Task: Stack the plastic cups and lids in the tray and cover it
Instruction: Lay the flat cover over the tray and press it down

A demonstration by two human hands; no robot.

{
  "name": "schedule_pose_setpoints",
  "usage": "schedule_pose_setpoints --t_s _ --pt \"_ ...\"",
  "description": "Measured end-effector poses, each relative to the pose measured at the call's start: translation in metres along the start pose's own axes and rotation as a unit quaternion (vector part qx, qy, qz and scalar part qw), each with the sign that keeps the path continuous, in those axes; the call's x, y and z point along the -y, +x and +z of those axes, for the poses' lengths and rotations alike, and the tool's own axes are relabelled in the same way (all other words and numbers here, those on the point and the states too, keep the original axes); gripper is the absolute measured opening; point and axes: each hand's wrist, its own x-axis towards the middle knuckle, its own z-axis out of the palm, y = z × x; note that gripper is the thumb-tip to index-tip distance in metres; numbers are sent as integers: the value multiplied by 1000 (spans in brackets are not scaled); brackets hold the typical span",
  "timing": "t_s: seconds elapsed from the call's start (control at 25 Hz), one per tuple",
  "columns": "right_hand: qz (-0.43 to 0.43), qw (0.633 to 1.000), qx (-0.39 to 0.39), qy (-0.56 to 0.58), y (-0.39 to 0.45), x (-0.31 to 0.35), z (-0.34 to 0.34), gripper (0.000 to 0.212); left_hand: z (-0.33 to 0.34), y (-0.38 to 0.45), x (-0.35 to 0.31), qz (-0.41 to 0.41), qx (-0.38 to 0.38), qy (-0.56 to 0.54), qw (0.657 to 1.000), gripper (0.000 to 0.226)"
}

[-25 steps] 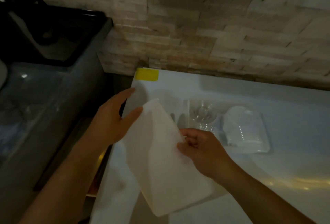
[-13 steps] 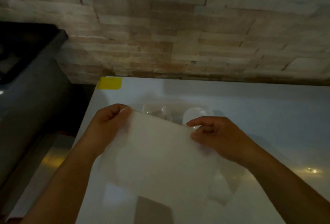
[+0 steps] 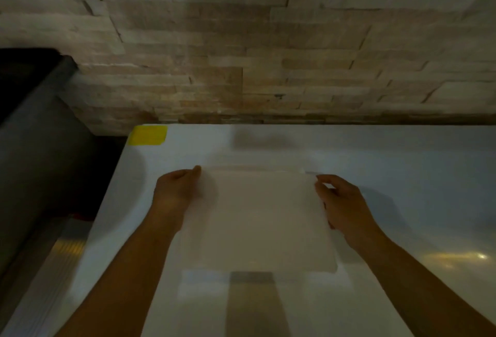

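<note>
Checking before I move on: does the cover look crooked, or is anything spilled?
Nothing stands out. The white cover lies flat and square to the table edge, left hand and right hand holding its sides. No spill shows; what is beneath is hidden.

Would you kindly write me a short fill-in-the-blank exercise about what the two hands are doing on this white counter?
1. The left hand and right hand hold the translucent white rectangular cover by its ____ edges.
2. The small sticker at the white counter's far left corner is ____.
3. The wall behind the counter is made of ____.

Missing words: side; yellow; stone bricks
</note>
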Motion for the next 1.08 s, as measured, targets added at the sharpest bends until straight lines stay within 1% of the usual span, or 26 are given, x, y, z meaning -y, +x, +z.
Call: schedule_pose_setpoints --t_s 0.08,0.2,0.32,0.52,0.64,0.76,0.84,0.96,1.08 --pt "-13 999 -4 -43 14 -2 9 16 6 13 -3 -8 -20 5 1000 29" --pt "-32 994 -16 -107 33 -4 17 23 14 27 -8 8 -48 39 998 23" --pt "-61 991 -15 -121 45 -6 24 23 21 40 -7 12 -65 66 996 19" --pt "-78 982 -34 -166 56 -9 34 19 26 53 -3 32 -86 109 990 16" --pt "-88 978 -27 -187 59 -12 34 18 25 55 9 10 -88 107 990 14" --pt "-91 974 -24 -206 59 -14 35 17 22 56 16 -24 -89 81 992 19" --pt "-84 976 -26 -199 60 -12 36 13 22 56 15 -37 -81 71 993 20" --pt "-35 989 -34 -139 66 -6 44 13 25 56 13 -40 -62 76 994 21" --pt "28 996 -43 -78 71 -1 52 12 26 54 14 -44 -55 57 996 10"
